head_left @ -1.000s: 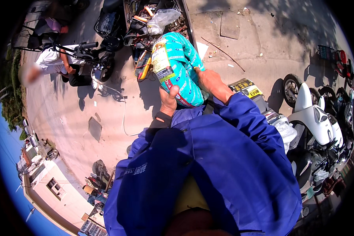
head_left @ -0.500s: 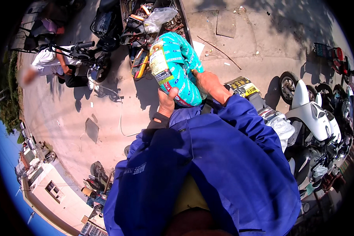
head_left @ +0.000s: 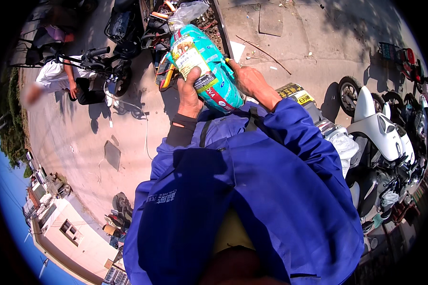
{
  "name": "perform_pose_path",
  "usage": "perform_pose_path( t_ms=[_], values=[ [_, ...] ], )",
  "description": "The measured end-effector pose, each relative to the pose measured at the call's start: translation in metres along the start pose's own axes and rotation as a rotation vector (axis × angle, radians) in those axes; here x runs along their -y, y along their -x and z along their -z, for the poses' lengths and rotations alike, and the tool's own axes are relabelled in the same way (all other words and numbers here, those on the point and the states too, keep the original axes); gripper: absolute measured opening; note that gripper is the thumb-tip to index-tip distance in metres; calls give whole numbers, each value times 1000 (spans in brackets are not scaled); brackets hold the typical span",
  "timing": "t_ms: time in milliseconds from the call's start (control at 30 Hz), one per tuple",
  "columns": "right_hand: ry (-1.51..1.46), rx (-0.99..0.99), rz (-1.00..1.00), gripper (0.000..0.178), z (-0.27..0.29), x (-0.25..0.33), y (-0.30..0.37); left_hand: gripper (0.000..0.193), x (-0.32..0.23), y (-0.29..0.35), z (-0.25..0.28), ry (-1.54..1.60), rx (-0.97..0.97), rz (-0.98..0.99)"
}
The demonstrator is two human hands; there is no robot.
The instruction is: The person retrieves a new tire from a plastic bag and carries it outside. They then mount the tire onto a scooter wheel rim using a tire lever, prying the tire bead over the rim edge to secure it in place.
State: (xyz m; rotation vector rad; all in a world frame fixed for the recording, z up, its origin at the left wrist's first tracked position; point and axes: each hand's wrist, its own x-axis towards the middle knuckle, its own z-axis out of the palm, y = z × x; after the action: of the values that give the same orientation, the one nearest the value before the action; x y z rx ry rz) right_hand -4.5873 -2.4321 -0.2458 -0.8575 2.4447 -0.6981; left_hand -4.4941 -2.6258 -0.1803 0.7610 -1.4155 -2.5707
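1. Far left: person in a white top [head_left: 52, 76], low beside a dark bike [head_left: 121, 47]; one bare forearm showing.
2. Blue jacket [head_left: 266, 190] on the wearer: pale printed lettering on the left chest, partly creased.
3. Left hand [head_left: 189, 97]: closed around the package's left side, thumb laid over the printed face; other fingers mostly hidden behind.
4. Turquoise package [head_left: 218, 64]: held up in front of the wearer's waist, between both hands, tilted, its top leaning left. Plump, rounded, glossy wrap with small repeated print. Pale yellow label with a picture at its top and fine text, too small to read; dark text block below. Red band with white capitals near the lower end.
5. Metal bin [head_left: 223, 33] of loose parts, beyond the package.
6. Right hand [head_left: 254, 83]: partly curled, index finger reaching to the package's right edge. Gripping or just pressing: cannot tell.
7. Right of that hand: yellow label [head_left: 303, 98] with bold black characters.
8. Far right: white scooter [head_left: 378, 137] among parked bikes.
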Motion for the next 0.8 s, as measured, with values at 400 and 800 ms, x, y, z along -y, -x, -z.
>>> perform_pose_path(
  t_ms=[400, 800],
  values=[
    [91, -93, 134, 65, -33, 13, -26, 78, 25, 30, 39, -27, -21, -60],
    [36, 22, 144, 71, -49, 11, -7, 82, 40, 45, 38, -61, -58, -131]
  ],
)
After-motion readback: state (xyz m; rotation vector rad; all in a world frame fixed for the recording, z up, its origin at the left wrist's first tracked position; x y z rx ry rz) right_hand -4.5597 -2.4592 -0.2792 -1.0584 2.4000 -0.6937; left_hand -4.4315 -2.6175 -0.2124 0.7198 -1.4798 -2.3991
